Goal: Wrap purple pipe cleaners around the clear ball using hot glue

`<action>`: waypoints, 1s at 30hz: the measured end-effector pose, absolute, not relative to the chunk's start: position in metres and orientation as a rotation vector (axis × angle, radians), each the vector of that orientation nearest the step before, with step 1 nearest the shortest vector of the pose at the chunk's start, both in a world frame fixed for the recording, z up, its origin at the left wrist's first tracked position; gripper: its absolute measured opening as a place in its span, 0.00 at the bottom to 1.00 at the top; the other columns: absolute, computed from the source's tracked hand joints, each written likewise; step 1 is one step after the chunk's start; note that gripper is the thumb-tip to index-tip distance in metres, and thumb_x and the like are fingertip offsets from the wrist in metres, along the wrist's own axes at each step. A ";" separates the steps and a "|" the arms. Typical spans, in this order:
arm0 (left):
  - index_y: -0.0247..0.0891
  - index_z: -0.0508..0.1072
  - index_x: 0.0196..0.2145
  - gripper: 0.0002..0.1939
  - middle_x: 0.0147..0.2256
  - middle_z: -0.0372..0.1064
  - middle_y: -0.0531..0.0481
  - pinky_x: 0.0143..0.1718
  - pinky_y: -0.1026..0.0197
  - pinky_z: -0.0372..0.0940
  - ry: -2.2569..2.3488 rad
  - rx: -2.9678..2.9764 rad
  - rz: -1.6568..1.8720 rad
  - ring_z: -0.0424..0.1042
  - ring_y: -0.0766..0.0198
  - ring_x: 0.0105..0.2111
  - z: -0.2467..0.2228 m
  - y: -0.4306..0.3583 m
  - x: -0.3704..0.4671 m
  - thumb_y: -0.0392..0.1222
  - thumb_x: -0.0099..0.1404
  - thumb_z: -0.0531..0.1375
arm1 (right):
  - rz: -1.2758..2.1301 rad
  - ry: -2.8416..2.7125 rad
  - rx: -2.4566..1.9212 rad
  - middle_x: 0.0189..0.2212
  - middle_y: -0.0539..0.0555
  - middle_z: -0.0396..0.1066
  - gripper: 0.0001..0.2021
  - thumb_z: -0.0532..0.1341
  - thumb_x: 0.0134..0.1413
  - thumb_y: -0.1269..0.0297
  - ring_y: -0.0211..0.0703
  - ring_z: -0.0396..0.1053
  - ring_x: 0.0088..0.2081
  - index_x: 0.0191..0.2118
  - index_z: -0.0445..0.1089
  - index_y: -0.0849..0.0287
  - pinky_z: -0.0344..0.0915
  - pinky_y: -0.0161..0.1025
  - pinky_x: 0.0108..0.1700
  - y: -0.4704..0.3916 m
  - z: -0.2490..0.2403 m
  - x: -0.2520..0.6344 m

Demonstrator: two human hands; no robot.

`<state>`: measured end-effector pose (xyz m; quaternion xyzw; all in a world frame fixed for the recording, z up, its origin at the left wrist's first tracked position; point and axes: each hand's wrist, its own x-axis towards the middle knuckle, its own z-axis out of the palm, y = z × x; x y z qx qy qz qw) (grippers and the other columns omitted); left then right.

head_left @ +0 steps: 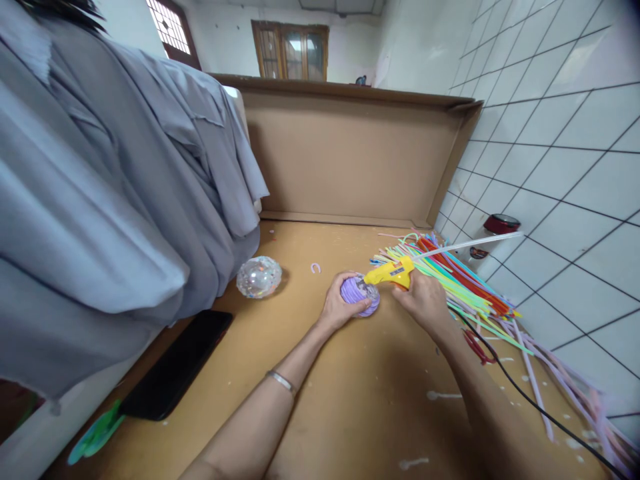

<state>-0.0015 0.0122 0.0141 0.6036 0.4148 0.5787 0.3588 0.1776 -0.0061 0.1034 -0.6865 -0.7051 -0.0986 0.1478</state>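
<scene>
My left hand (341, 301) is wrapped around a ball wound with purple pipe cleaners (359, 299), its thumb pressed on the near side. Part of the ball's top and right side looks greyish and uncovered. In my right hand (423, 299) is a yellow hot glue gun (391, 272), a long clear glue stick (470, 244) jutting from its back. The gun's nozzle is at the ball's upper side; whether it touches is too small to tell. A short curved pinkish piece (315, 268) lies on the table beyond my left hand.
A clear, speckled ball (259, 277) and a black phone (177, 365) lie to the left, beside hanging grey cloth (130, 167). Bundled coloured pipe cleaners (450, 273), red-handled scissors (479, 348) and a black cord (530, 399) are at right. A cardboard panel (350, 157) stands behind.
</scene>
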 end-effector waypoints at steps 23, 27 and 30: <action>0.39 0.68 0.45 0.30 0.49 0.69 0.44 0.55 0.51 0.62 1.041 1.553 1.501 0.70 0.56 0.49 0.014 0.013 -0.002 0.40 0.44 0.71 | -0.297 -2.103 -1.932 0.27 0.62 0.73 0.11 0.56 0.54 0.60 0.48 0.69 0.28 0.34 0.69 0.63 0.46 0.37 0.28 -0.007 0.104 0.180; 0.39 0.68 0.45 0.30 0.49 0.69 0.45 0.56 0.51 0.62 1.050 1.562 1.500 0.70 0.55 0.50 0.013 0.013 -0.002 0.40 0.44 0.71 | -0.297 -2.092 -1.944 0.27 0.62 0.73 0.10 0.56 0.54 0.61 0.48 0.69 0.29 0.34 0.69 0.63 0.46 0.37 0.28 -0.008 0.106 0.180; 0.39 0.68 0.45 0.30 0.49 0.69 0.45 0.56 0.51 0.61 1.043 1.567 1.508 0.69 0.55 0.50 0.013 0.014 -0.001 0.41 0.44 0.71 | -0.285 -2.102 -1.966 0.28 0.62 0.74 0.10 0.57 0.54 0.61 0.49 0.70 0.29 0.35 0.69 0.63 0.46 0.37 0.28 -0.009 0.109 0.179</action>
